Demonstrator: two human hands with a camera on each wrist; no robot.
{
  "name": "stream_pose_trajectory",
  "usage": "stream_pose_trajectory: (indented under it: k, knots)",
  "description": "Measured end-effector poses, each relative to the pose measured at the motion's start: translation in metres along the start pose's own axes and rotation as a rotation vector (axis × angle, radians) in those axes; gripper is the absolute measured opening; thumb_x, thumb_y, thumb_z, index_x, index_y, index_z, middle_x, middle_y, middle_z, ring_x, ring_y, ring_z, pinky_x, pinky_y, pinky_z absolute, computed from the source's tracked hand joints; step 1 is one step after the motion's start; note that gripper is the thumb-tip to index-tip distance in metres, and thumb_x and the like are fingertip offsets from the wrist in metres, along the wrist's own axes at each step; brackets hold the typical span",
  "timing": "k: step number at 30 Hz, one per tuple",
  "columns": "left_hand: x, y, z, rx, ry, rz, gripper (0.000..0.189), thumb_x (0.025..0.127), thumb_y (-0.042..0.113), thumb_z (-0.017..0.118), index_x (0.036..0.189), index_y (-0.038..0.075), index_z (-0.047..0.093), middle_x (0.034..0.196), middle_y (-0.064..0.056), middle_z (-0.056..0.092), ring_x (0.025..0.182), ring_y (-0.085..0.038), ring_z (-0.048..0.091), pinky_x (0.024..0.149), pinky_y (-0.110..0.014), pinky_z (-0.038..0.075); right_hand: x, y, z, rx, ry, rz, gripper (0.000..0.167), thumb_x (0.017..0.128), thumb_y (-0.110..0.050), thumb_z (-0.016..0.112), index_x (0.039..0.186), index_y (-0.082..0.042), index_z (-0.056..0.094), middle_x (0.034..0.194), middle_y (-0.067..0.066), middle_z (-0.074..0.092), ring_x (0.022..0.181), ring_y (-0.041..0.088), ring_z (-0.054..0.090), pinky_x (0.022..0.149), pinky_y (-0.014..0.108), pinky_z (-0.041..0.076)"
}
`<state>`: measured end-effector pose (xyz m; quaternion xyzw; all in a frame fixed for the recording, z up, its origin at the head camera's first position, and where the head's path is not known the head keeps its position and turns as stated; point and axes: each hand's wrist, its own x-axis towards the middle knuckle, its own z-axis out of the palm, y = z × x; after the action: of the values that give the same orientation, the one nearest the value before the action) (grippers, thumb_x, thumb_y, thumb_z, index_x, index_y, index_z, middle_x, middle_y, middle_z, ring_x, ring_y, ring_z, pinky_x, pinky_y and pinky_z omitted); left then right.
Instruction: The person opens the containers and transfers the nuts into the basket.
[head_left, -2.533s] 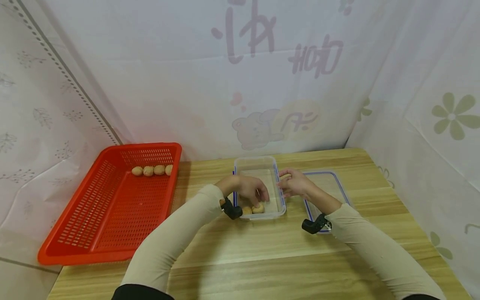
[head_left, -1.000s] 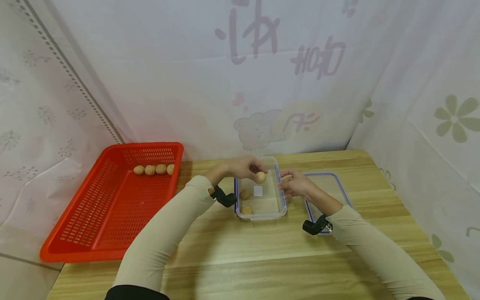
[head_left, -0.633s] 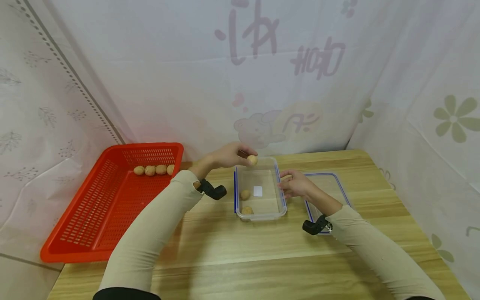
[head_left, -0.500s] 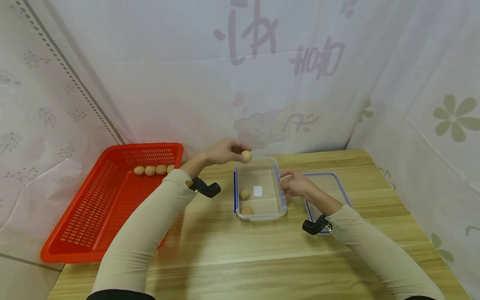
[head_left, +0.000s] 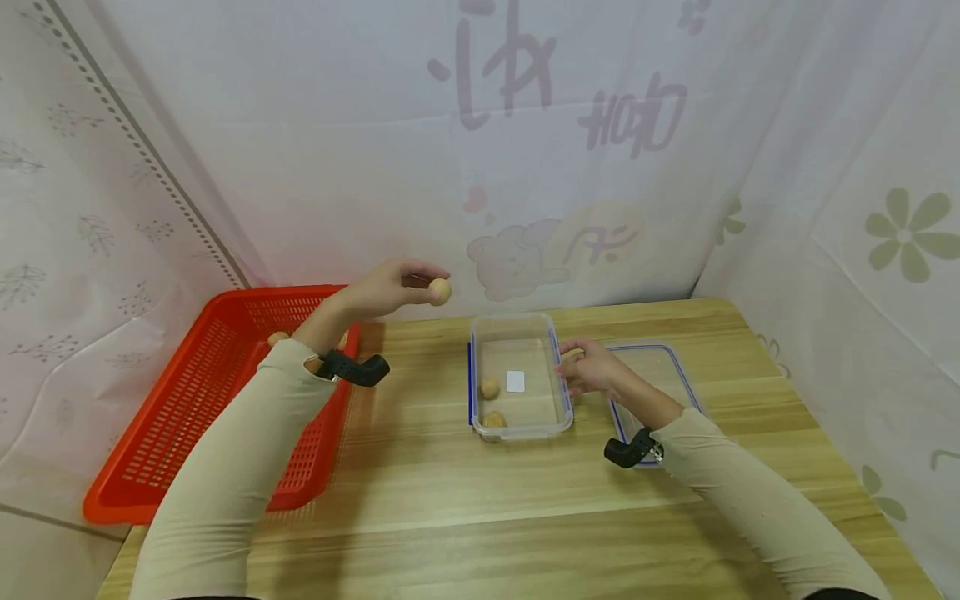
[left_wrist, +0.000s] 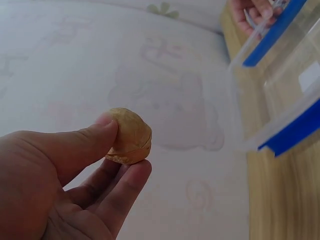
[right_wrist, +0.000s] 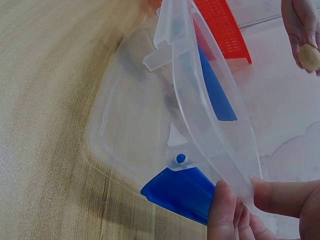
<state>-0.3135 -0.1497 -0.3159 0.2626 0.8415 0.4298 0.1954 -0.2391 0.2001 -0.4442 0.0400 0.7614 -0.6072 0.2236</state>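
My left hand (head_left: 393, 289) pinches a walnut (head_left: 440, 291) between thumb and fingertips. It is raised between the basket and the box, in front of the curtain; the left wrist view shows the walnut (left_wrist: 131, 134) close up. A clear plastic food box (head_left: 525, 354) with blue clips stands uncovered on the table, two walnuts (head_left: 490, 389) along its left side. My right hand (head_left: 596, 367) holds the box's right rim, thumb on one side and fingers on the other in the right wrist view.
A red plastic basket (head_left: 168, 417) stands at the left, partly covered by my left arm. Walnuts (head_left: 278, 337) show at its far end. The blue-edged box lid (head_left: 656, 367) lies right of the box, under my right forearm. A patterned curtain (head_left: 360, 167) closes off the back.
My left hand has picked a walnut out of the box, lifted it and carried it left toward the basket. The second remaining walnut came into sight. The right hand has stayed at the rim.
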Motion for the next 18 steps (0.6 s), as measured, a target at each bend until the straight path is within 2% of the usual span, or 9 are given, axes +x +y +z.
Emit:
stream_pose_trajectory:
  k: [9,18]
  knots:
    - [-0.031,-0.017,-0.029,-0.057,0.044,-0.056,0.049,0.105,0.015,0.060,0.149,0.001,0.048,0.149,-0.020,0.050,0.135,-0.036,0.050,0.116,-0.053,0.034,0.001,0.001,0.001,0.000,0.015,0.026,0.046,0.100,0.002,0.060,0.141,0.005,0.040,0.111,0.021,0.060,0.081,0.019,0.063,0.066,0.030,0.060]
    - [-0.065,-0.031,-0.051,-0.037,0.132,-0.129,0.053,0.102,0.023,0.065,0.149,0.004,0.049,0.151,-0.016,0.049,0.140,-0.032,0.044,0.117,-0.053,0.030,0.001,0.000,0.001,-0.003,0.014,0.024,0.046,0.100,0.002,0.060,0.141,0.006,0.040,0.107,0.018,0.061,0.080,0.019,0.064,0.069,0.032,0.061]
